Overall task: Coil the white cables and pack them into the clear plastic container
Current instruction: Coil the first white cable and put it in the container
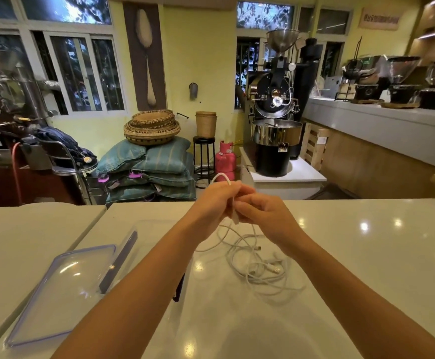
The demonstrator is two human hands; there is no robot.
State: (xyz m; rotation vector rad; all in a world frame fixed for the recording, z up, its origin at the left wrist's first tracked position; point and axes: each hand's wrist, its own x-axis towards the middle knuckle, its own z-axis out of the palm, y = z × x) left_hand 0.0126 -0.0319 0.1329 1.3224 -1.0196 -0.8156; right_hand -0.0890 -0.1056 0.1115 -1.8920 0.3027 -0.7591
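A loose tangle of white cables (260,268) lies on the white counter, right of centre. One strand rises from it into my hands, held together above the counter's far edge. My left hand (215,200) is closed around a small loop of the cable that sticks out above the fingers. My right hand (261,212) pinches the same cable just beside it. The clear plastic container (144,234) stands on the counter to the left, partly hidden by my left forearm. Its clear lid (63,286) with a bluish rim lies flat further left.
The white counter (366,255) stretches wide to the right. A seam (89,224) splits it from another slab on the left. Beyond the far edge are stacked sacks (154,174), a pink gas cylinder (225,161) and a coffee roaster (276,130).
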